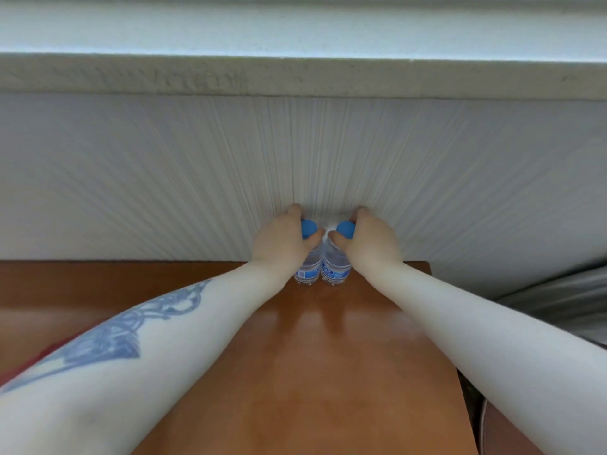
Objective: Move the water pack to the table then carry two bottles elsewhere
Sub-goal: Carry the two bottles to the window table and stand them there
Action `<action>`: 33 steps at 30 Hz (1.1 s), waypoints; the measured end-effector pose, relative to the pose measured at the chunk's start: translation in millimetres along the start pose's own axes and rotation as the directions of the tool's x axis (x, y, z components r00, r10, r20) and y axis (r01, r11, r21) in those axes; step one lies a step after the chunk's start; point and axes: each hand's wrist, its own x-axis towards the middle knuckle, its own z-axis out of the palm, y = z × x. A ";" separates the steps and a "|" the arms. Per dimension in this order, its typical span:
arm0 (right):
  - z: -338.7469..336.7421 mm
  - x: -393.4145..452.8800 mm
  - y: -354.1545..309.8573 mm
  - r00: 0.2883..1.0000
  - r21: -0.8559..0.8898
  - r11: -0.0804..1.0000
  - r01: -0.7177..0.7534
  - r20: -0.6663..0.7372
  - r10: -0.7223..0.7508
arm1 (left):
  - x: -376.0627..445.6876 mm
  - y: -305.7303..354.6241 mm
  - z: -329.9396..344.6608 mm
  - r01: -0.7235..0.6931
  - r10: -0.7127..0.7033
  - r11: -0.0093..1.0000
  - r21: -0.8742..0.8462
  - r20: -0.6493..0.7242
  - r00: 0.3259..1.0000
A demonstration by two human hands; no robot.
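While two small clear plastic water bottles with blue caps are stood side by side at the far edge of the smooth brown wooden desk, close to the white ribbed wall, each is held near its top. The left bottle is pinched by the left hand, the right bottle by the right hand. Both should be kept upright and let go gently, so neither is tipped. No water pack can be seen.

Both arms outstretched; left hand, right hand curled closed, side by side.
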 end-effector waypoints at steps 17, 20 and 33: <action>11.5 -17.7 6.1 0.984 0.178 0.974 -0.137 -0.092 0.155 | -18.3 1.9 9.4 0.142 -0.169 0.954 -0.262 -0.085 0.982; 9.6 -16.5 4.1 0.987 0.132 0.984 -0.122 -0.085 0.134 | -18.4 1.6 11.2 0.153 -0.187 0.946 -0.285 -0.094 0.978; 4.6 -14.2 6.9 0.997 0.072 0.996 -0.043 -0.053 0.047 | -18.4 0.9 8.4 0.113 -0.141 0.957 -0.265 -0.088 0.986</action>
